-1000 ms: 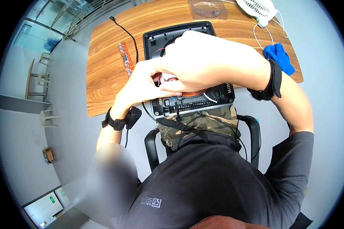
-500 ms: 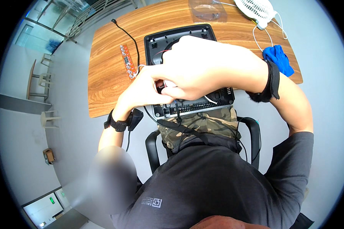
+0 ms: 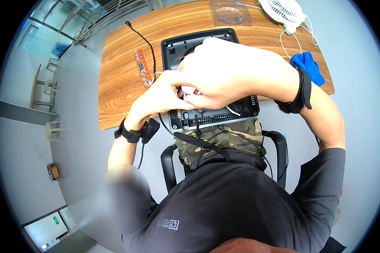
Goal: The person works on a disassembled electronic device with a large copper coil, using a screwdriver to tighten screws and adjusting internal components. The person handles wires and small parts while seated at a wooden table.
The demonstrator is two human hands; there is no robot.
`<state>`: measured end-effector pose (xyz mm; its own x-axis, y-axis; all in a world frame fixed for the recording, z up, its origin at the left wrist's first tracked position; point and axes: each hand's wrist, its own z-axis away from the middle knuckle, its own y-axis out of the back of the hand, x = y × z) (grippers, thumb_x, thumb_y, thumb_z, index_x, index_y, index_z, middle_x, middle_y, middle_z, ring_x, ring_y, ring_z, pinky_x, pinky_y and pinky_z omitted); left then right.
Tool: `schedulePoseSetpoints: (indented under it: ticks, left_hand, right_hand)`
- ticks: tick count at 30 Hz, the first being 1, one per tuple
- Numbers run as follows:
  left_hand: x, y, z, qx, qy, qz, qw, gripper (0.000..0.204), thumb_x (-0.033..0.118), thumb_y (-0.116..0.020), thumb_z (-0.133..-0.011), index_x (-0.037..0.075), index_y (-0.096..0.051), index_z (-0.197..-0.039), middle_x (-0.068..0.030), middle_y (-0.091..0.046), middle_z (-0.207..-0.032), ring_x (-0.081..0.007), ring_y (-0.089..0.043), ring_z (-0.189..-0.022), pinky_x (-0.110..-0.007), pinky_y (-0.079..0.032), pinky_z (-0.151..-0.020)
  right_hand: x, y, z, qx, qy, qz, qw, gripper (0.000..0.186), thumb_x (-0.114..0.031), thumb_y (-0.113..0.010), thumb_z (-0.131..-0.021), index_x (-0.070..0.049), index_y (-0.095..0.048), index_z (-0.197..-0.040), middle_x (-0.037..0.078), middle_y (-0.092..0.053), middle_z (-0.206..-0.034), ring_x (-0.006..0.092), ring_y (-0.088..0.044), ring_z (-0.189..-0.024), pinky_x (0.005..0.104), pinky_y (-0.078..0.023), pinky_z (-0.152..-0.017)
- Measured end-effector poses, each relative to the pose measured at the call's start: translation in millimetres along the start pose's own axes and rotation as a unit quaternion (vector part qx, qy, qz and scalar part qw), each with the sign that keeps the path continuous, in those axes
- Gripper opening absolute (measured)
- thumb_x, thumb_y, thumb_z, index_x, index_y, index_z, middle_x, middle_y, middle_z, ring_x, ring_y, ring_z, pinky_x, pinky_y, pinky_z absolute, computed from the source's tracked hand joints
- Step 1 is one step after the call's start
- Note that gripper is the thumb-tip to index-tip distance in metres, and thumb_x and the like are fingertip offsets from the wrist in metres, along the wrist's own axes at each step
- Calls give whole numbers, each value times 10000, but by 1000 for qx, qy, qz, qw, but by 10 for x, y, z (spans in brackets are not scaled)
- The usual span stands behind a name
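An opened black appliance housing (image 3: 177,52) with vent slots lies across the table's near edge and over my lap. My left hand (image 3: 166,93) is bent over its middle, fingers closed toward the right hand. From the other side my right hand (image 3: 217,71) curls over the housing with its fingers closed. Between the two hands shows a small white and red piece (image 3: 191,90), mostly covered by fingers. Its kind and exact grip are hidden. Left of the housing lies a narrow orange circuit board (image 3: 142,68) with round components; a white wire (image 3: 157,73) leads from it toward my left hand.
On the wooden table (image 3: 118,80), a black cable (image 3: 144,40) runs beside the board. A clear plastic piece (image 3: 230,14), a white fan (image 3: 285,14) with its cord and a blue cloth (image 3: 308,67) lie along the far and right sides. Black cables hang near my lap.
Both hands stay together over the housing with small finger shifts. More of the white and red piece between them shows now. The view has shifted slightly.
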<state>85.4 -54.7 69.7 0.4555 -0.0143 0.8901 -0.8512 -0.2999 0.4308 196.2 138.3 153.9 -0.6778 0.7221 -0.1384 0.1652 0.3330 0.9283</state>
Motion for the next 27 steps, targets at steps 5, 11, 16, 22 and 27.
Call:
schedulePoseSetpoints:
  ticks: [5, 11, 16, 22, 27]
  left_hand:
    - [101, 11, -20, 20, -51, -67, 996, 482, 158, -947, -741, 50, -753, -1168, -56, -755, -979, -110, -650, -828, -298, -540, -749]
    - [232, 3, -32, 4, 25, -104, 994, 389, 173, -935, -738, -2, -735, -1021, -70, -714, -825, -122, -638, -762, -299, -536, -716]
    - [157, 18, -31, -15, 53, -84, 995, 317, 61, -843, -741, -14, -754, -1035, -45, -636, -730, -95, -551, -670, -286, -476, -622]
    - [258, -46, -72, -35, 51, -77, 995, 262, 67, -820, -763, 4, -745, -1007, -40, -619, -717, -117, -558, -646, -295, -465, -598]
    - [113, -98, -69, 32, -59, -126, 990, 297, 124, -859, -770, 18, -732, -1017, -42, -645, -716, -132, -566, -624, -303, -478, -599]
  right_hand:
    - [40, -45, -43, -32, -23, 26, 999, 271, -335, -693, -911, -65, -680, -896, 113, -613, -583, 302, -653, -552, 390, -516, -565]
    - [11, -8, -55, -106, -72, 36, 991, 318, -368, -685, -923, -53, -690, -967, 126, -648, -625, 317, -669, -579, 399, -522, -575]
    - [-9, 46, 63, -19, -23, -9, 1000, 299, -326, -704, -917, -48, -642, -1007, 138, -700, -783, 327, -702, -684, 413, -538, -608]
    - [51, -38, 85, -50, -38, -1, 998, 290, -331, -699, -920, -47, -658, -966, 136, -689, -729, 334, -703, -681, 415, -547, -616]
    - [-10, 14, 39, -82, -61, 35, 994, 338, -378, -684, -933, -40, -678, -943, 135, -652, -636, 331, -698, -652, 408, -544, -607]
